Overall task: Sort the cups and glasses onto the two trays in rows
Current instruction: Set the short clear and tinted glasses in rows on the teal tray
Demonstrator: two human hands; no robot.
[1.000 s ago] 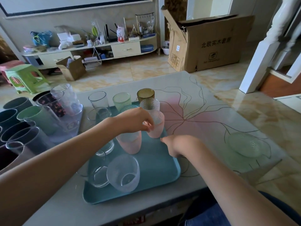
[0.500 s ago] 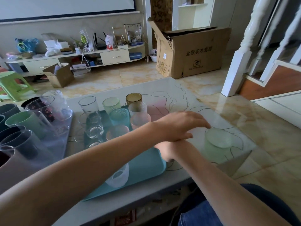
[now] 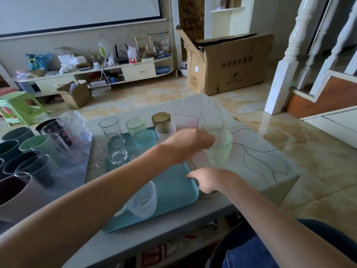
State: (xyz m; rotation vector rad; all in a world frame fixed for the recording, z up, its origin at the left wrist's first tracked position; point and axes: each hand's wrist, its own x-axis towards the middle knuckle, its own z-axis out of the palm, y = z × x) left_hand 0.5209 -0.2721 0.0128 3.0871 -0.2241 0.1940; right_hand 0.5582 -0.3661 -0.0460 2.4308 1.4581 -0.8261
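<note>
The left hand (image 3: 190, 141) is gripping the pale green glass (image 3: 220, 148), tilted, beyond the teal tray (image 3: 173, 190)'s right edge. The right hand (image 3: 210, 180) is pinching that tray's right rim, so the tray is lying leftward of the glass.

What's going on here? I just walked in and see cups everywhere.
A person is sorting cups and glasses onto trays. The left hand grips a pale green frosted glass above the table, right of the teal tray. The right hand rests at that tray's right edge. Glasses stand in rows on it.
</note>
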